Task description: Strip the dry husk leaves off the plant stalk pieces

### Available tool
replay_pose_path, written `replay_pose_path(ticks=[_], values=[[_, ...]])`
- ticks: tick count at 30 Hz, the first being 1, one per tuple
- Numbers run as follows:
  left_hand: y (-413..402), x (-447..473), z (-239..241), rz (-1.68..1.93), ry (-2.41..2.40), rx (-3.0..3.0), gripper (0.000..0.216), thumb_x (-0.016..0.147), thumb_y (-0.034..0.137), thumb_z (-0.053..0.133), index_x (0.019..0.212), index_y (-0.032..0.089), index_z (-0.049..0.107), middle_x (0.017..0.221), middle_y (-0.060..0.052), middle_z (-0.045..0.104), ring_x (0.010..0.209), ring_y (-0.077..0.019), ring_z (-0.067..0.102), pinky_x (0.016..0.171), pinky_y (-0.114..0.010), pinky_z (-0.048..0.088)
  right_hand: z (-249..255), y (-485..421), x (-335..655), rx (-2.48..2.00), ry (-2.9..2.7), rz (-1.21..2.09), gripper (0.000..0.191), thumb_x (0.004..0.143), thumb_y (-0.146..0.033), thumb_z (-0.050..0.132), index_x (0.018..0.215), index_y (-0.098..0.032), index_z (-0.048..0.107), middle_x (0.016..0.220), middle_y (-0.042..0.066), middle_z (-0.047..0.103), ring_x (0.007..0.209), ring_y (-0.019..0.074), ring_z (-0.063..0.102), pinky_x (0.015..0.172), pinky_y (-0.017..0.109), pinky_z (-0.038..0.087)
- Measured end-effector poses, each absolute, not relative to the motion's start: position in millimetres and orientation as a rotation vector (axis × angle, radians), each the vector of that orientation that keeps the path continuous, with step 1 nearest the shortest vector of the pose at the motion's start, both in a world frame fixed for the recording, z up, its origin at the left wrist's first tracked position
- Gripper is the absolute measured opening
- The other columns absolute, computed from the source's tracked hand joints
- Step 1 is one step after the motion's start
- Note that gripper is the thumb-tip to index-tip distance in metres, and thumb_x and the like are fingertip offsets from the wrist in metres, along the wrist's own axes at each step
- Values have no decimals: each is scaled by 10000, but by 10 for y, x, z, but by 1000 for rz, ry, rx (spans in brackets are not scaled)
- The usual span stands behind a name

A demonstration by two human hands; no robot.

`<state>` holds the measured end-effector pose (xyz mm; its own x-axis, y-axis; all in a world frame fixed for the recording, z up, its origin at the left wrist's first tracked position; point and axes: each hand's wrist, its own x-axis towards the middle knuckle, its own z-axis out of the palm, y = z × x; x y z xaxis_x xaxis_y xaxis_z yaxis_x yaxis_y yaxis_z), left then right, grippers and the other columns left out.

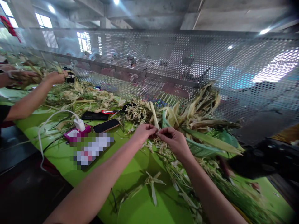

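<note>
Both my hands meet over the green table [140, 208], pinching a pale strip of corn husk [153, 113] that stands up between them. My left hand [146, 133] closes on its lower end with thumb and forefinger. Right beside it, almost touching, my right hand [173, 140] pinches the same end. A green plastic basket [198, 147] heaped with dried corn husks [198, 109] stands just behind my right hand. On the table below my hands lies a small knotted piece of husk [153, 180] with several loose ends.
Left of my hands lie a phone [106, 125], a dark flat case [94, 116], a magenta power strip [77, 133] with a white charger [79, 123], and a blurred-out object [93, 152]. Husk scraps [81, 93] spread along a perforated metal screen [151, 62]. A co-worker's arms [35, 96] reach in at left.
</note>
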<state>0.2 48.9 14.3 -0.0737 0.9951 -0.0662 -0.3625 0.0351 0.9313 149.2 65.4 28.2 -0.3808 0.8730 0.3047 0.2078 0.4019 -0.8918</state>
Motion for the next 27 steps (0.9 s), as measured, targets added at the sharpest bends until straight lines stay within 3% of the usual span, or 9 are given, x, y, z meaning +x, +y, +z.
replay_pose_path(ticks=[11,17,23,27], values=[[469,-18,178,1325,982,866,75,729,152,664,721,114,600,593,-1,607,497,-79,562,588,-237,477,279,648,1473,-993,-1718,1059,227,605,-323,772,669,-200,593,619,-11,607,593,155,537,584,285,417],[487,-73,151,1253,939,963,181,683,215,731,774,101,624,643,-27,627,548,-82,577,585,-222,473,262,668,1484,-970,-1678,1095,237,588,-284,776,674,-194,574,623,-22,592,597,144,529,591,274,412],[509,-82,128,1294,909,877,199,622,144,760,721,104,593,598,-7,615,530,-88,588,614,-244,506,272,645,1486,-891,-1774,1024,205,669,-333,755,730,-206,606,682,-6,612,630,155,544,605,277,428],[506,-80,149,1315,930,810,229,607,159,784,710,111,585,568,6,607,511,-83,582,615,-246,514,284,613,1493,-848,-1938,788,127,760,-317,691,819,-208,660,788,30,659,706,180,589,669,297,462]])
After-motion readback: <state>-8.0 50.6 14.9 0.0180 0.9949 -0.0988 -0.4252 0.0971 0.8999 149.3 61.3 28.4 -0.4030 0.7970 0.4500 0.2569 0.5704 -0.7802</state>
